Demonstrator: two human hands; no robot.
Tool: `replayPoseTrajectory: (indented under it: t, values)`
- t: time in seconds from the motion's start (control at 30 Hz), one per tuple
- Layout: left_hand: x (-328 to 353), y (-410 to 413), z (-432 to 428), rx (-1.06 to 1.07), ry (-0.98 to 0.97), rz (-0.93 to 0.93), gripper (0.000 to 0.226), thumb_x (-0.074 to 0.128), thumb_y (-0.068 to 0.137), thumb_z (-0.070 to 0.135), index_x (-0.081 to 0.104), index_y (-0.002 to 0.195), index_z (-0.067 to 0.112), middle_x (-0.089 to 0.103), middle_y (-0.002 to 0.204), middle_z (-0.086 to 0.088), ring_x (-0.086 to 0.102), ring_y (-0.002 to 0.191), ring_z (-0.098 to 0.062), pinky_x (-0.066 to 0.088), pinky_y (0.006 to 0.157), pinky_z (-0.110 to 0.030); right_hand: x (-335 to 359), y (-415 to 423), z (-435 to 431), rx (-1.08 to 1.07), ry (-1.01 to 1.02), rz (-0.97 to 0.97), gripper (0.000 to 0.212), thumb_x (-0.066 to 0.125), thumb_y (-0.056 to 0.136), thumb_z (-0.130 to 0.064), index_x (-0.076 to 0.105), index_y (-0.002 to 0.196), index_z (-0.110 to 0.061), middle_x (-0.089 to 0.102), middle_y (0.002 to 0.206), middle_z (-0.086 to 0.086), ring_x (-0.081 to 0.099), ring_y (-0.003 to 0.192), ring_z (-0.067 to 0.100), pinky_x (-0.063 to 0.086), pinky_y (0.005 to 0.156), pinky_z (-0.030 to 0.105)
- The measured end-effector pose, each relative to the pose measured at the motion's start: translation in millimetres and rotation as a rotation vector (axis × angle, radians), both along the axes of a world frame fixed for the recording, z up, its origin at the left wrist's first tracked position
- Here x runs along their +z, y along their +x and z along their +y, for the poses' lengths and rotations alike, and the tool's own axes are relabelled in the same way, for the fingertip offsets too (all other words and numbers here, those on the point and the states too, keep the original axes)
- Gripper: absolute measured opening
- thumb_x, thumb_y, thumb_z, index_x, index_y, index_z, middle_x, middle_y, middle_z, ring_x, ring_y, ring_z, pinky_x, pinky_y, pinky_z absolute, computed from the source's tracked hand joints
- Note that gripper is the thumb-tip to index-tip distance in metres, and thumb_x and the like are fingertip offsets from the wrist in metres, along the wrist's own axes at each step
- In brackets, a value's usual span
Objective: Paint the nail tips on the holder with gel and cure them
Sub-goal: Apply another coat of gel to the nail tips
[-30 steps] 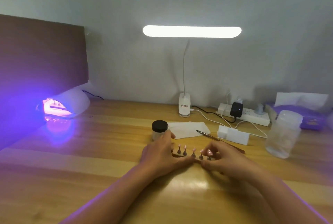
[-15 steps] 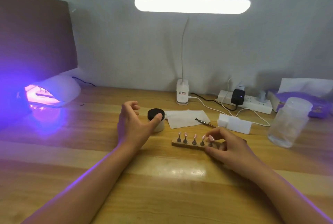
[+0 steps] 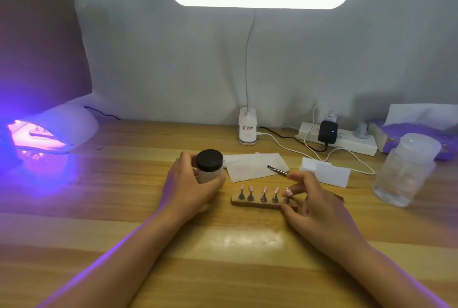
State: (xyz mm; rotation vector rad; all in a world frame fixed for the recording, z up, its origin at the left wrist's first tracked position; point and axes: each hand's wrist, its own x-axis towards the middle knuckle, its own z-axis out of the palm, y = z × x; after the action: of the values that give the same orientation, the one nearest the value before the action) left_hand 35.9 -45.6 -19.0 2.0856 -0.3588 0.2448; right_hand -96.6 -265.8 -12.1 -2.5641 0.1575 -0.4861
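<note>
**Left hand goes from the holder to the gel jar**

A second ago both hands were bunched at the holder. Half a second ago the left hand had swung away and only its thumb met the black-lidded jar. Now its fingers are wrapped round the jar's pale body, thumb on the near side and the others on the far side. The jar stands upright on the counter.

The right hand has stayed put at the holder's right end. Its thumb lies against the near edge and its curled fingers reach over the far side, so it looks to be pinching the strip to steady it. Whether a fingertip touches the last nail tip I cannot tell.

The nail tips, a row of five on little stands, sit between the two sets of fingers, just right of the jar. The slim tool lies unheld on the tissue, just beyond the right fingers.

My reading is that arranging is over and the gel is being fetched. The lid is on, so painting has not begun. The curing lamp glows violet well off to the left of the left fingers.
</note>
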Motion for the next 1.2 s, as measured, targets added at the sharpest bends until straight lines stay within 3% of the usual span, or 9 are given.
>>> replayPoseTrajectory:
  t: [0.2, 0.33, 0.43, 0.53, 0.63, 0.73, 0.87, 1.03, 1.2]
  values:
    - [-1.2, 2.3, 1.5, 0.041, -0.097, -0.012, 0.057, 0.082, 0.071, 0.043, 0.044, 0.110, 0.027, 0.053, 0.113, 0.007, 0.055, 0.104, -0.017, 0.053, 0.084, -0.042, 1.8, -8.0, 10.6, 0.097, 0.005, -0.009, 0.080, 0.055, 0.067, -0.081, 0.018, 0.128, -0.047, 0.059, 0.085, -0.016, 0.063, 0.075, 0.001, 0.054, 0.063, 0.022]
    - [3.0, -5.5, -0.9, -0.008, -0.109, -0.022, 0.062, 0.077, 0.062, 0.056, 0.043, 0.107, 0.029, 0.054, 0.109, 0.008, 0.055, 0.100, -0.013, 0.051, 0.078, -0.034, 2.8, -9.8, 11.1, 0.153, 0.127, -0.142, 0.047, 0.062, 0.078, -0.042, 0.032, 0.115, -0.041, 0.061, 0.086, -0.014, 0.057, 0.066, 0.010, 0.046, 0.051, 0.023]
    - [5.9, -18.6, -7.0, -0.158, -0.178, 0.090, 0.063, 0.069, 0.056, 0.061, 0.042, 0.105, 0.034, 0.056, 0.105, 0.009, 0.058, 0.090, -0.005, 0.048, 0.064, -0.021, 2.1, -5.4, 2.8, 0.106, 0.194, -0.098, 0.055, 0.072, 0.078, -0.018, 0.031, 0.111, -0.035, 0.055, 0.085, -0.006, 0.053, 0.070, 0.009, 0.046, 0.058, 0.025]
    - [5.4, -31.0, -13.9, -0.354, -0.083, 0.157, 0.055, 0.071, 0.061, 0.054, 0.042, 0.104, 0.035, 0.062, 0.100, 0.009, 0.061, 0.084, 0.004, 0.051, 0.063, -0.017, -0.5, -4.7, 5.5, 0.125, 0.070, 0.022, 0.067, 0.072, 0.072, -0.053, 0.022, 0.114, -0.039, 0.050, 0.093, -0.013, 0.053, 0.085, 0.003, 0.049, 0.078, 0.029]
    - [10.9, -37.0, -14.1, -0.482, -0.047, 0.241, 0.062, 0.067, 0.057, 0.056, 0.046, 0.111, 0.034, 0.069, 0.109, 0.007, 0.066, 0.101, -0.006, 0.056, 0.087, -0.040, -0.8, -4.8, 9.5, 0.100, -0.047, 0.046, 0.083, 0.050, 0.058, -0.090, 0.012, 0.121, -0.050, 0.043, 0.108, -0.024, 0.048, 0.102, 0.000, 0.046, 0.093, 0.030]
    - [17.5, -41.3, -11.9, -0.601, -0.052, 0.286, 0.062, 0.067, 0.057, 0.055, 0.050, 0.110, 0.027, 0.069, 0.116, 0.000, 0.065, 0.109, -0.018, 0.052, 0.093, -0.053, -2.1, -2.2, 7.7, 0.037, 0.004, 0.067, 0.111, 0.044, 0.047, -0.100, 0.004, 0.136, -0.047, 0.037, 0.140, -0.021, 0.036, 0.128, 0.001, 0.033, 0.108, 0.027]
    - [18.4, -46.1, -11.9, -0.685, -0.041, 0.283, 0.062, 0.067, 0.059, 0.054, 0.051, 0.111, 0.023, 0.069, 0.114, -0.004, 0.065, 0.110, -0.023, 0.050, 0.092, -0.057, -0.9, -1.2, 9.6, 0.056, 0.064, 0.136, 0.132, 0.056, 0.042, -0.096, -0.020, 0.140, -0.051, 0.031, 0.153, -0.019, 0.029, 0.140, 0.007, 0.028, 0.116, 0.034]
    - [15.9, -44.0, -11.0, -0.613, -0.138, 0.210, 0.063, 0.068, 0.060, 0.052, 0.050, 0.111, 0.022, 0.069, 0.112, -0.005, 0.066, 0.104, -0.024, 0.052, 0.089, -0.054, -2.6, -1.2, 5.8, -0.024, 0.081, 0.040, 0.125, 0.066, 0.050, -0.082, -0.009, 0.142, -0.045, 0.043, 0.125, -0.015, 0.042, 0.116, 0.004, 0.037, 0.105, 0.030]
    - [11.0, -35.9, -10.9, -0.355, -0.254, 0.125, 0.063, 0.073, 0.056, 0.053, 0.046, 0.107, 0.027, 0.062, 0.099, 0.010, 0.061, 0.086, 0.003, 0.049, 0.064, -0.015, -6.9, 0.1, -1.4, -0.106, 0.069, -0.041, 0.098, 0.074, 0.072, -0.053, 0.007, 0.141, -0.037, 0.047, 0.102, -0.018, 0.052, 0.104, 0.010, 0.044, 0.094, 0.031]
